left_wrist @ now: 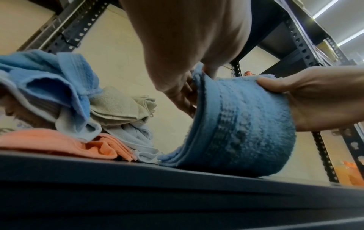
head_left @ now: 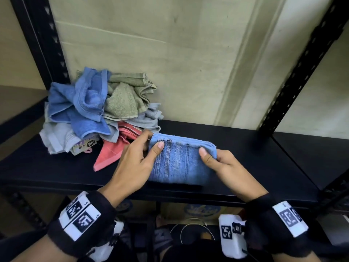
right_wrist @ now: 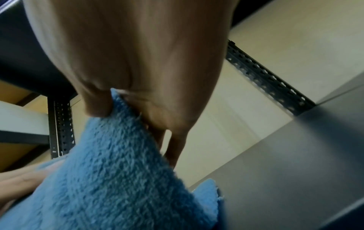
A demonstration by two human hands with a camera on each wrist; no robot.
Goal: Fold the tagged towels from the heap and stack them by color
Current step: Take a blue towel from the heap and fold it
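Observation:
A blue towel (head_left: 181, 161) with woven stripes lies partly folded on the black shelf (head_left: 56, 167), its far edge lifted. My left hand (head_left: 137, 157) pinches its left far corner, thumb on top. My right hand (head_left: 221, 161) pinches the right far corner the same way. In the left wrist view the blue towel (left_wrist: 242, 124) curls up off the shelf between both hands. The right wrist view shows the blue towel (right_wrist: 118, 179) gripped under my thumb. The heap (head_left: 98, 110) of blue, olive, grey and coral towels sits at the back left.
Paper tags (head_left: 86, 144) stick out under the heap. A coral towel (head_left: 111, 150) trails toward the shelf front. Black perforated uprights (head_left: 294, 76) frame the shelf, with a beige wall behind. Bare shelf stretches to the right of the towel.

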